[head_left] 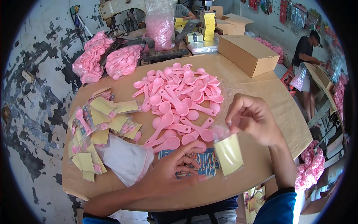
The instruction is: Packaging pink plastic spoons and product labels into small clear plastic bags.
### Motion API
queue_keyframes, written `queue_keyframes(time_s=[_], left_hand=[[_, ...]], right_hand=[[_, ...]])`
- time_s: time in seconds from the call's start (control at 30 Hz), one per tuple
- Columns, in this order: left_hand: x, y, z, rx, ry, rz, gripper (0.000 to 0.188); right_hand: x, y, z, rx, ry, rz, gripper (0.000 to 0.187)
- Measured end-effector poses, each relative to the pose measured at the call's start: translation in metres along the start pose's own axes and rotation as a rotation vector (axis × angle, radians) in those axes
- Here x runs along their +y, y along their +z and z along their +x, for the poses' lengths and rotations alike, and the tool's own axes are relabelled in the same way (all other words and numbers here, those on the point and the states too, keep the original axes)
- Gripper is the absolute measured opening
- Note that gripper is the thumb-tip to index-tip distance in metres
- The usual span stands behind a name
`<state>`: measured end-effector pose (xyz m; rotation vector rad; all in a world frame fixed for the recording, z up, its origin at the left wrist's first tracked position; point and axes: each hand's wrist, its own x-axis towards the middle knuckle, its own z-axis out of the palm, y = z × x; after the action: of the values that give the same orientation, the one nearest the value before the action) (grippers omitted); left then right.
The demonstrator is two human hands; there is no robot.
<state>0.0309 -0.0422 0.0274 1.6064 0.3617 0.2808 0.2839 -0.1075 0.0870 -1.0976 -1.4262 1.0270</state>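
My right hand (253, 117) pinches the top of a small clear plastic packet (229, 154), raised over the right side of the table. A plain yellow card face shows through it, and something pink is near its top, partly blurred. My left hand (173, 164) is open, its fingers loosely bent and apart over a stack of blue printed cards (205, 164). Beyond both hands lies a big heap of pink plastic spoons (175, 97). Beside my left forearm rests a stack of empty clear bags (125, 156).
Filled packets with yellow cards (99, 119) are piled on the left of the brown-covered table (268, 112). Bulk bags of pink spoons (93, 56) and a closed cardboard box (248, 54) line the far edge. Another person (305, 52) works at a bench on the right.
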Motion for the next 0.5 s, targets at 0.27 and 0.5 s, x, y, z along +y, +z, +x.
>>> queue_keyframes(time_s=[0.27,0.5], left_hand=[[0.009,0.024,-0.001,0.012,0.083,0.023,0.046],[0.006,0.008,-0.009,0.143,-0.059,-0.051,0.028]], right_hand=[[-0.018,0.041,-0.01,0.095,-0.396,0.212,0.003],[-0.016,-0.033,-0.004,0.02,-0.765,0.217,0.013]])
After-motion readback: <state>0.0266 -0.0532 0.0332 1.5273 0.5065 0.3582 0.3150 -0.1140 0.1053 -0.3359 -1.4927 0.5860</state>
